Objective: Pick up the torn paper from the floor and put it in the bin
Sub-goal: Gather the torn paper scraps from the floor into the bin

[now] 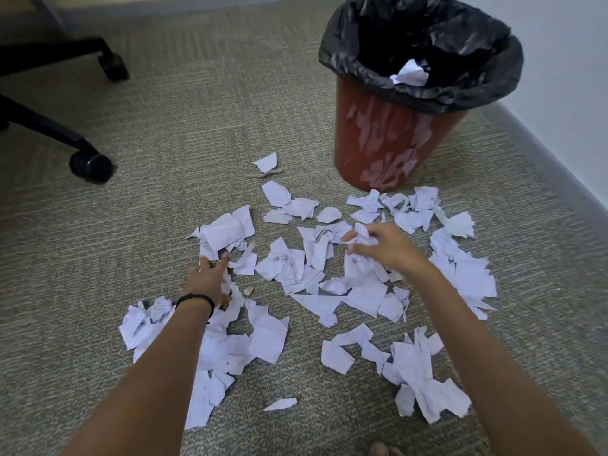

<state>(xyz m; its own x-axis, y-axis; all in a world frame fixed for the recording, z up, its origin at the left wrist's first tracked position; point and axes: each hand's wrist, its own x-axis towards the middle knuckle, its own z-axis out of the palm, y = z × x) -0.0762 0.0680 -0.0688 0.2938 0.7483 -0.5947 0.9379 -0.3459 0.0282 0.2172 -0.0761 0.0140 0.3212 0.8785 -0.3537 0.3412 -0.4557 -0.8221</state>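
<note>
While your right hand (pixel 383 246) clutches crumpled scraps (pixel 360 238) below the bin (pixel 388 143), your left hand (pixel 207 279) presses spread-fingered on torn paper (pixel 227 230).

I see grey-beige carpet (pixel 197 110) across the floor. Far left on the carpet stands a black office chair base (pixel 36 123), two castors (pixel 91 166) showing. Along the carpet's right edge runs a grey baseboard (pixel 543 153) under a pale wall (pixel 566 60)
</note>
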